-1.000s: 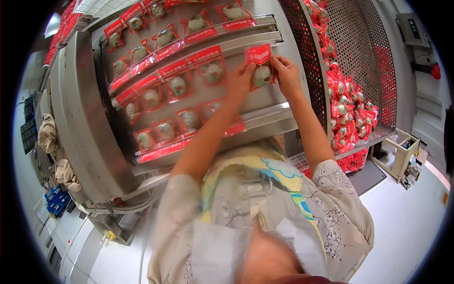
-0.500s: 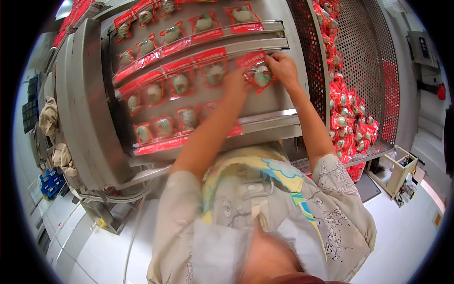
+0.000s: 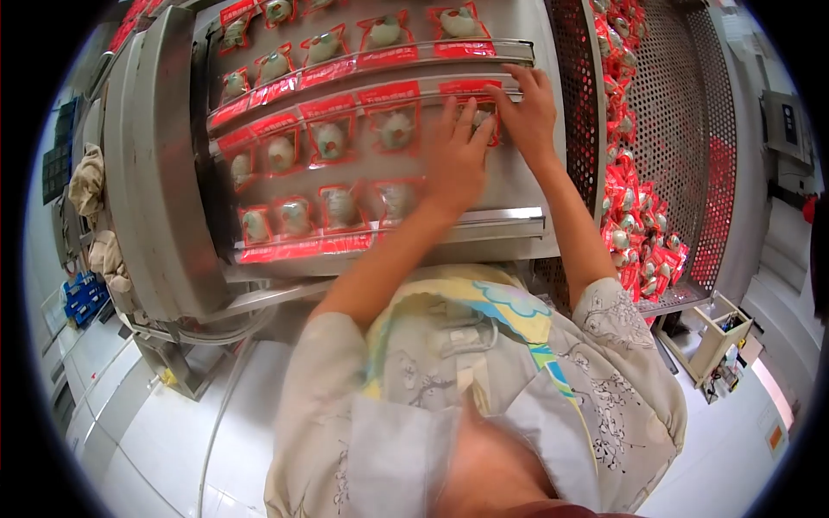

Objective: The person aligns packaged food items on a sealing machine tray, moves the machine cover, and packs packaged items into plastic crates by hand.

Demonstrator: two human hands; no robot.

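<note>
Several clear packets with red printed bands, each with a pale greenish round item inside, lie in rows on a metal plate [image 3: 345, 177]. My left hand [image 3: 458, 160] rests over the packet [image 3: 485, 110] at the right end of the middle row, fingers spread, partly covering it. At that packet's upper right, my right hand [image 3: 528, 108] has its fingers apart near the red band and the metal bar [image 3: 518, 60]. To the left of my left hand lies another packet [image 3: 395, 129] in the same row.
A perforated metal bin [image 3: 673, 147] on the right holds a heap of similar red packets [image 3: 635, 224]. Metal bars run along the rows, one [image 3: 501, 226] near the front edge. A metal housing [image 3: 160, 173] stands at the left. A small frame stand [image 3: 712, 337] is at the lower right.
The packet that both hands held now lies flat on the plate at the end of the middle row. My hands have let go and opened over it; the view has shifted slightly.
</note>
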